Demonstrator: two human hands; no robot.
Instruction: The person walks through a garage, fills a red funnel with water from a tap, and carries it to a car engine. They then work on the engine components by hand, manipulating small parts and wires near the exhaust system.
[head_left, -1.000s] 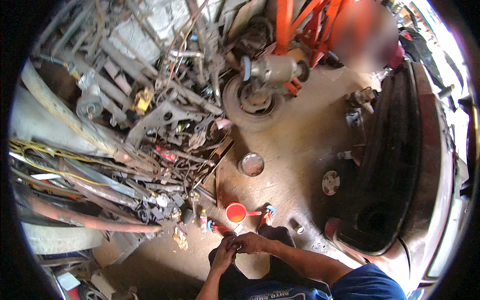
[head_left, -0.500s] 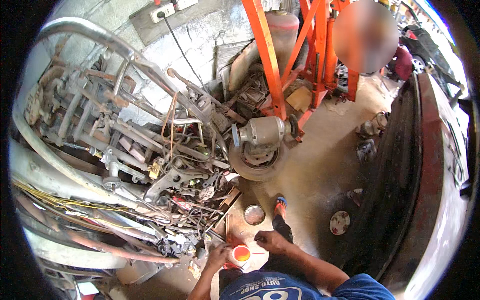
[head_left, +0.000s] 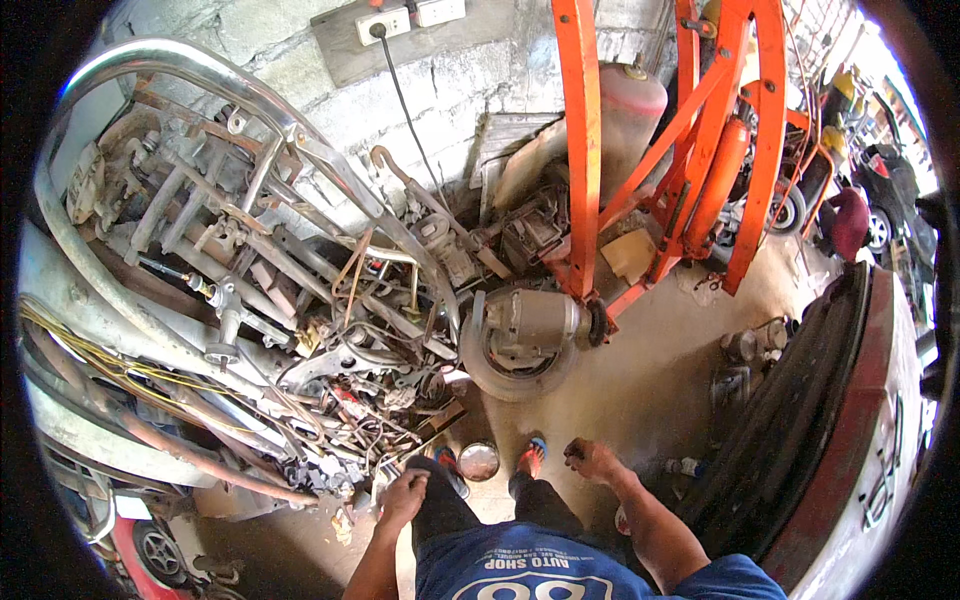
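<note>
Below two hands [head_left: 407, 494] [head_left: 595, 463], one round container [head_left: 479, 462]

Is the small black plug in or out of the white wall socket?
In. The small black plug sits against the face of the white wall socket, with its thin black cable running downward.
</note>
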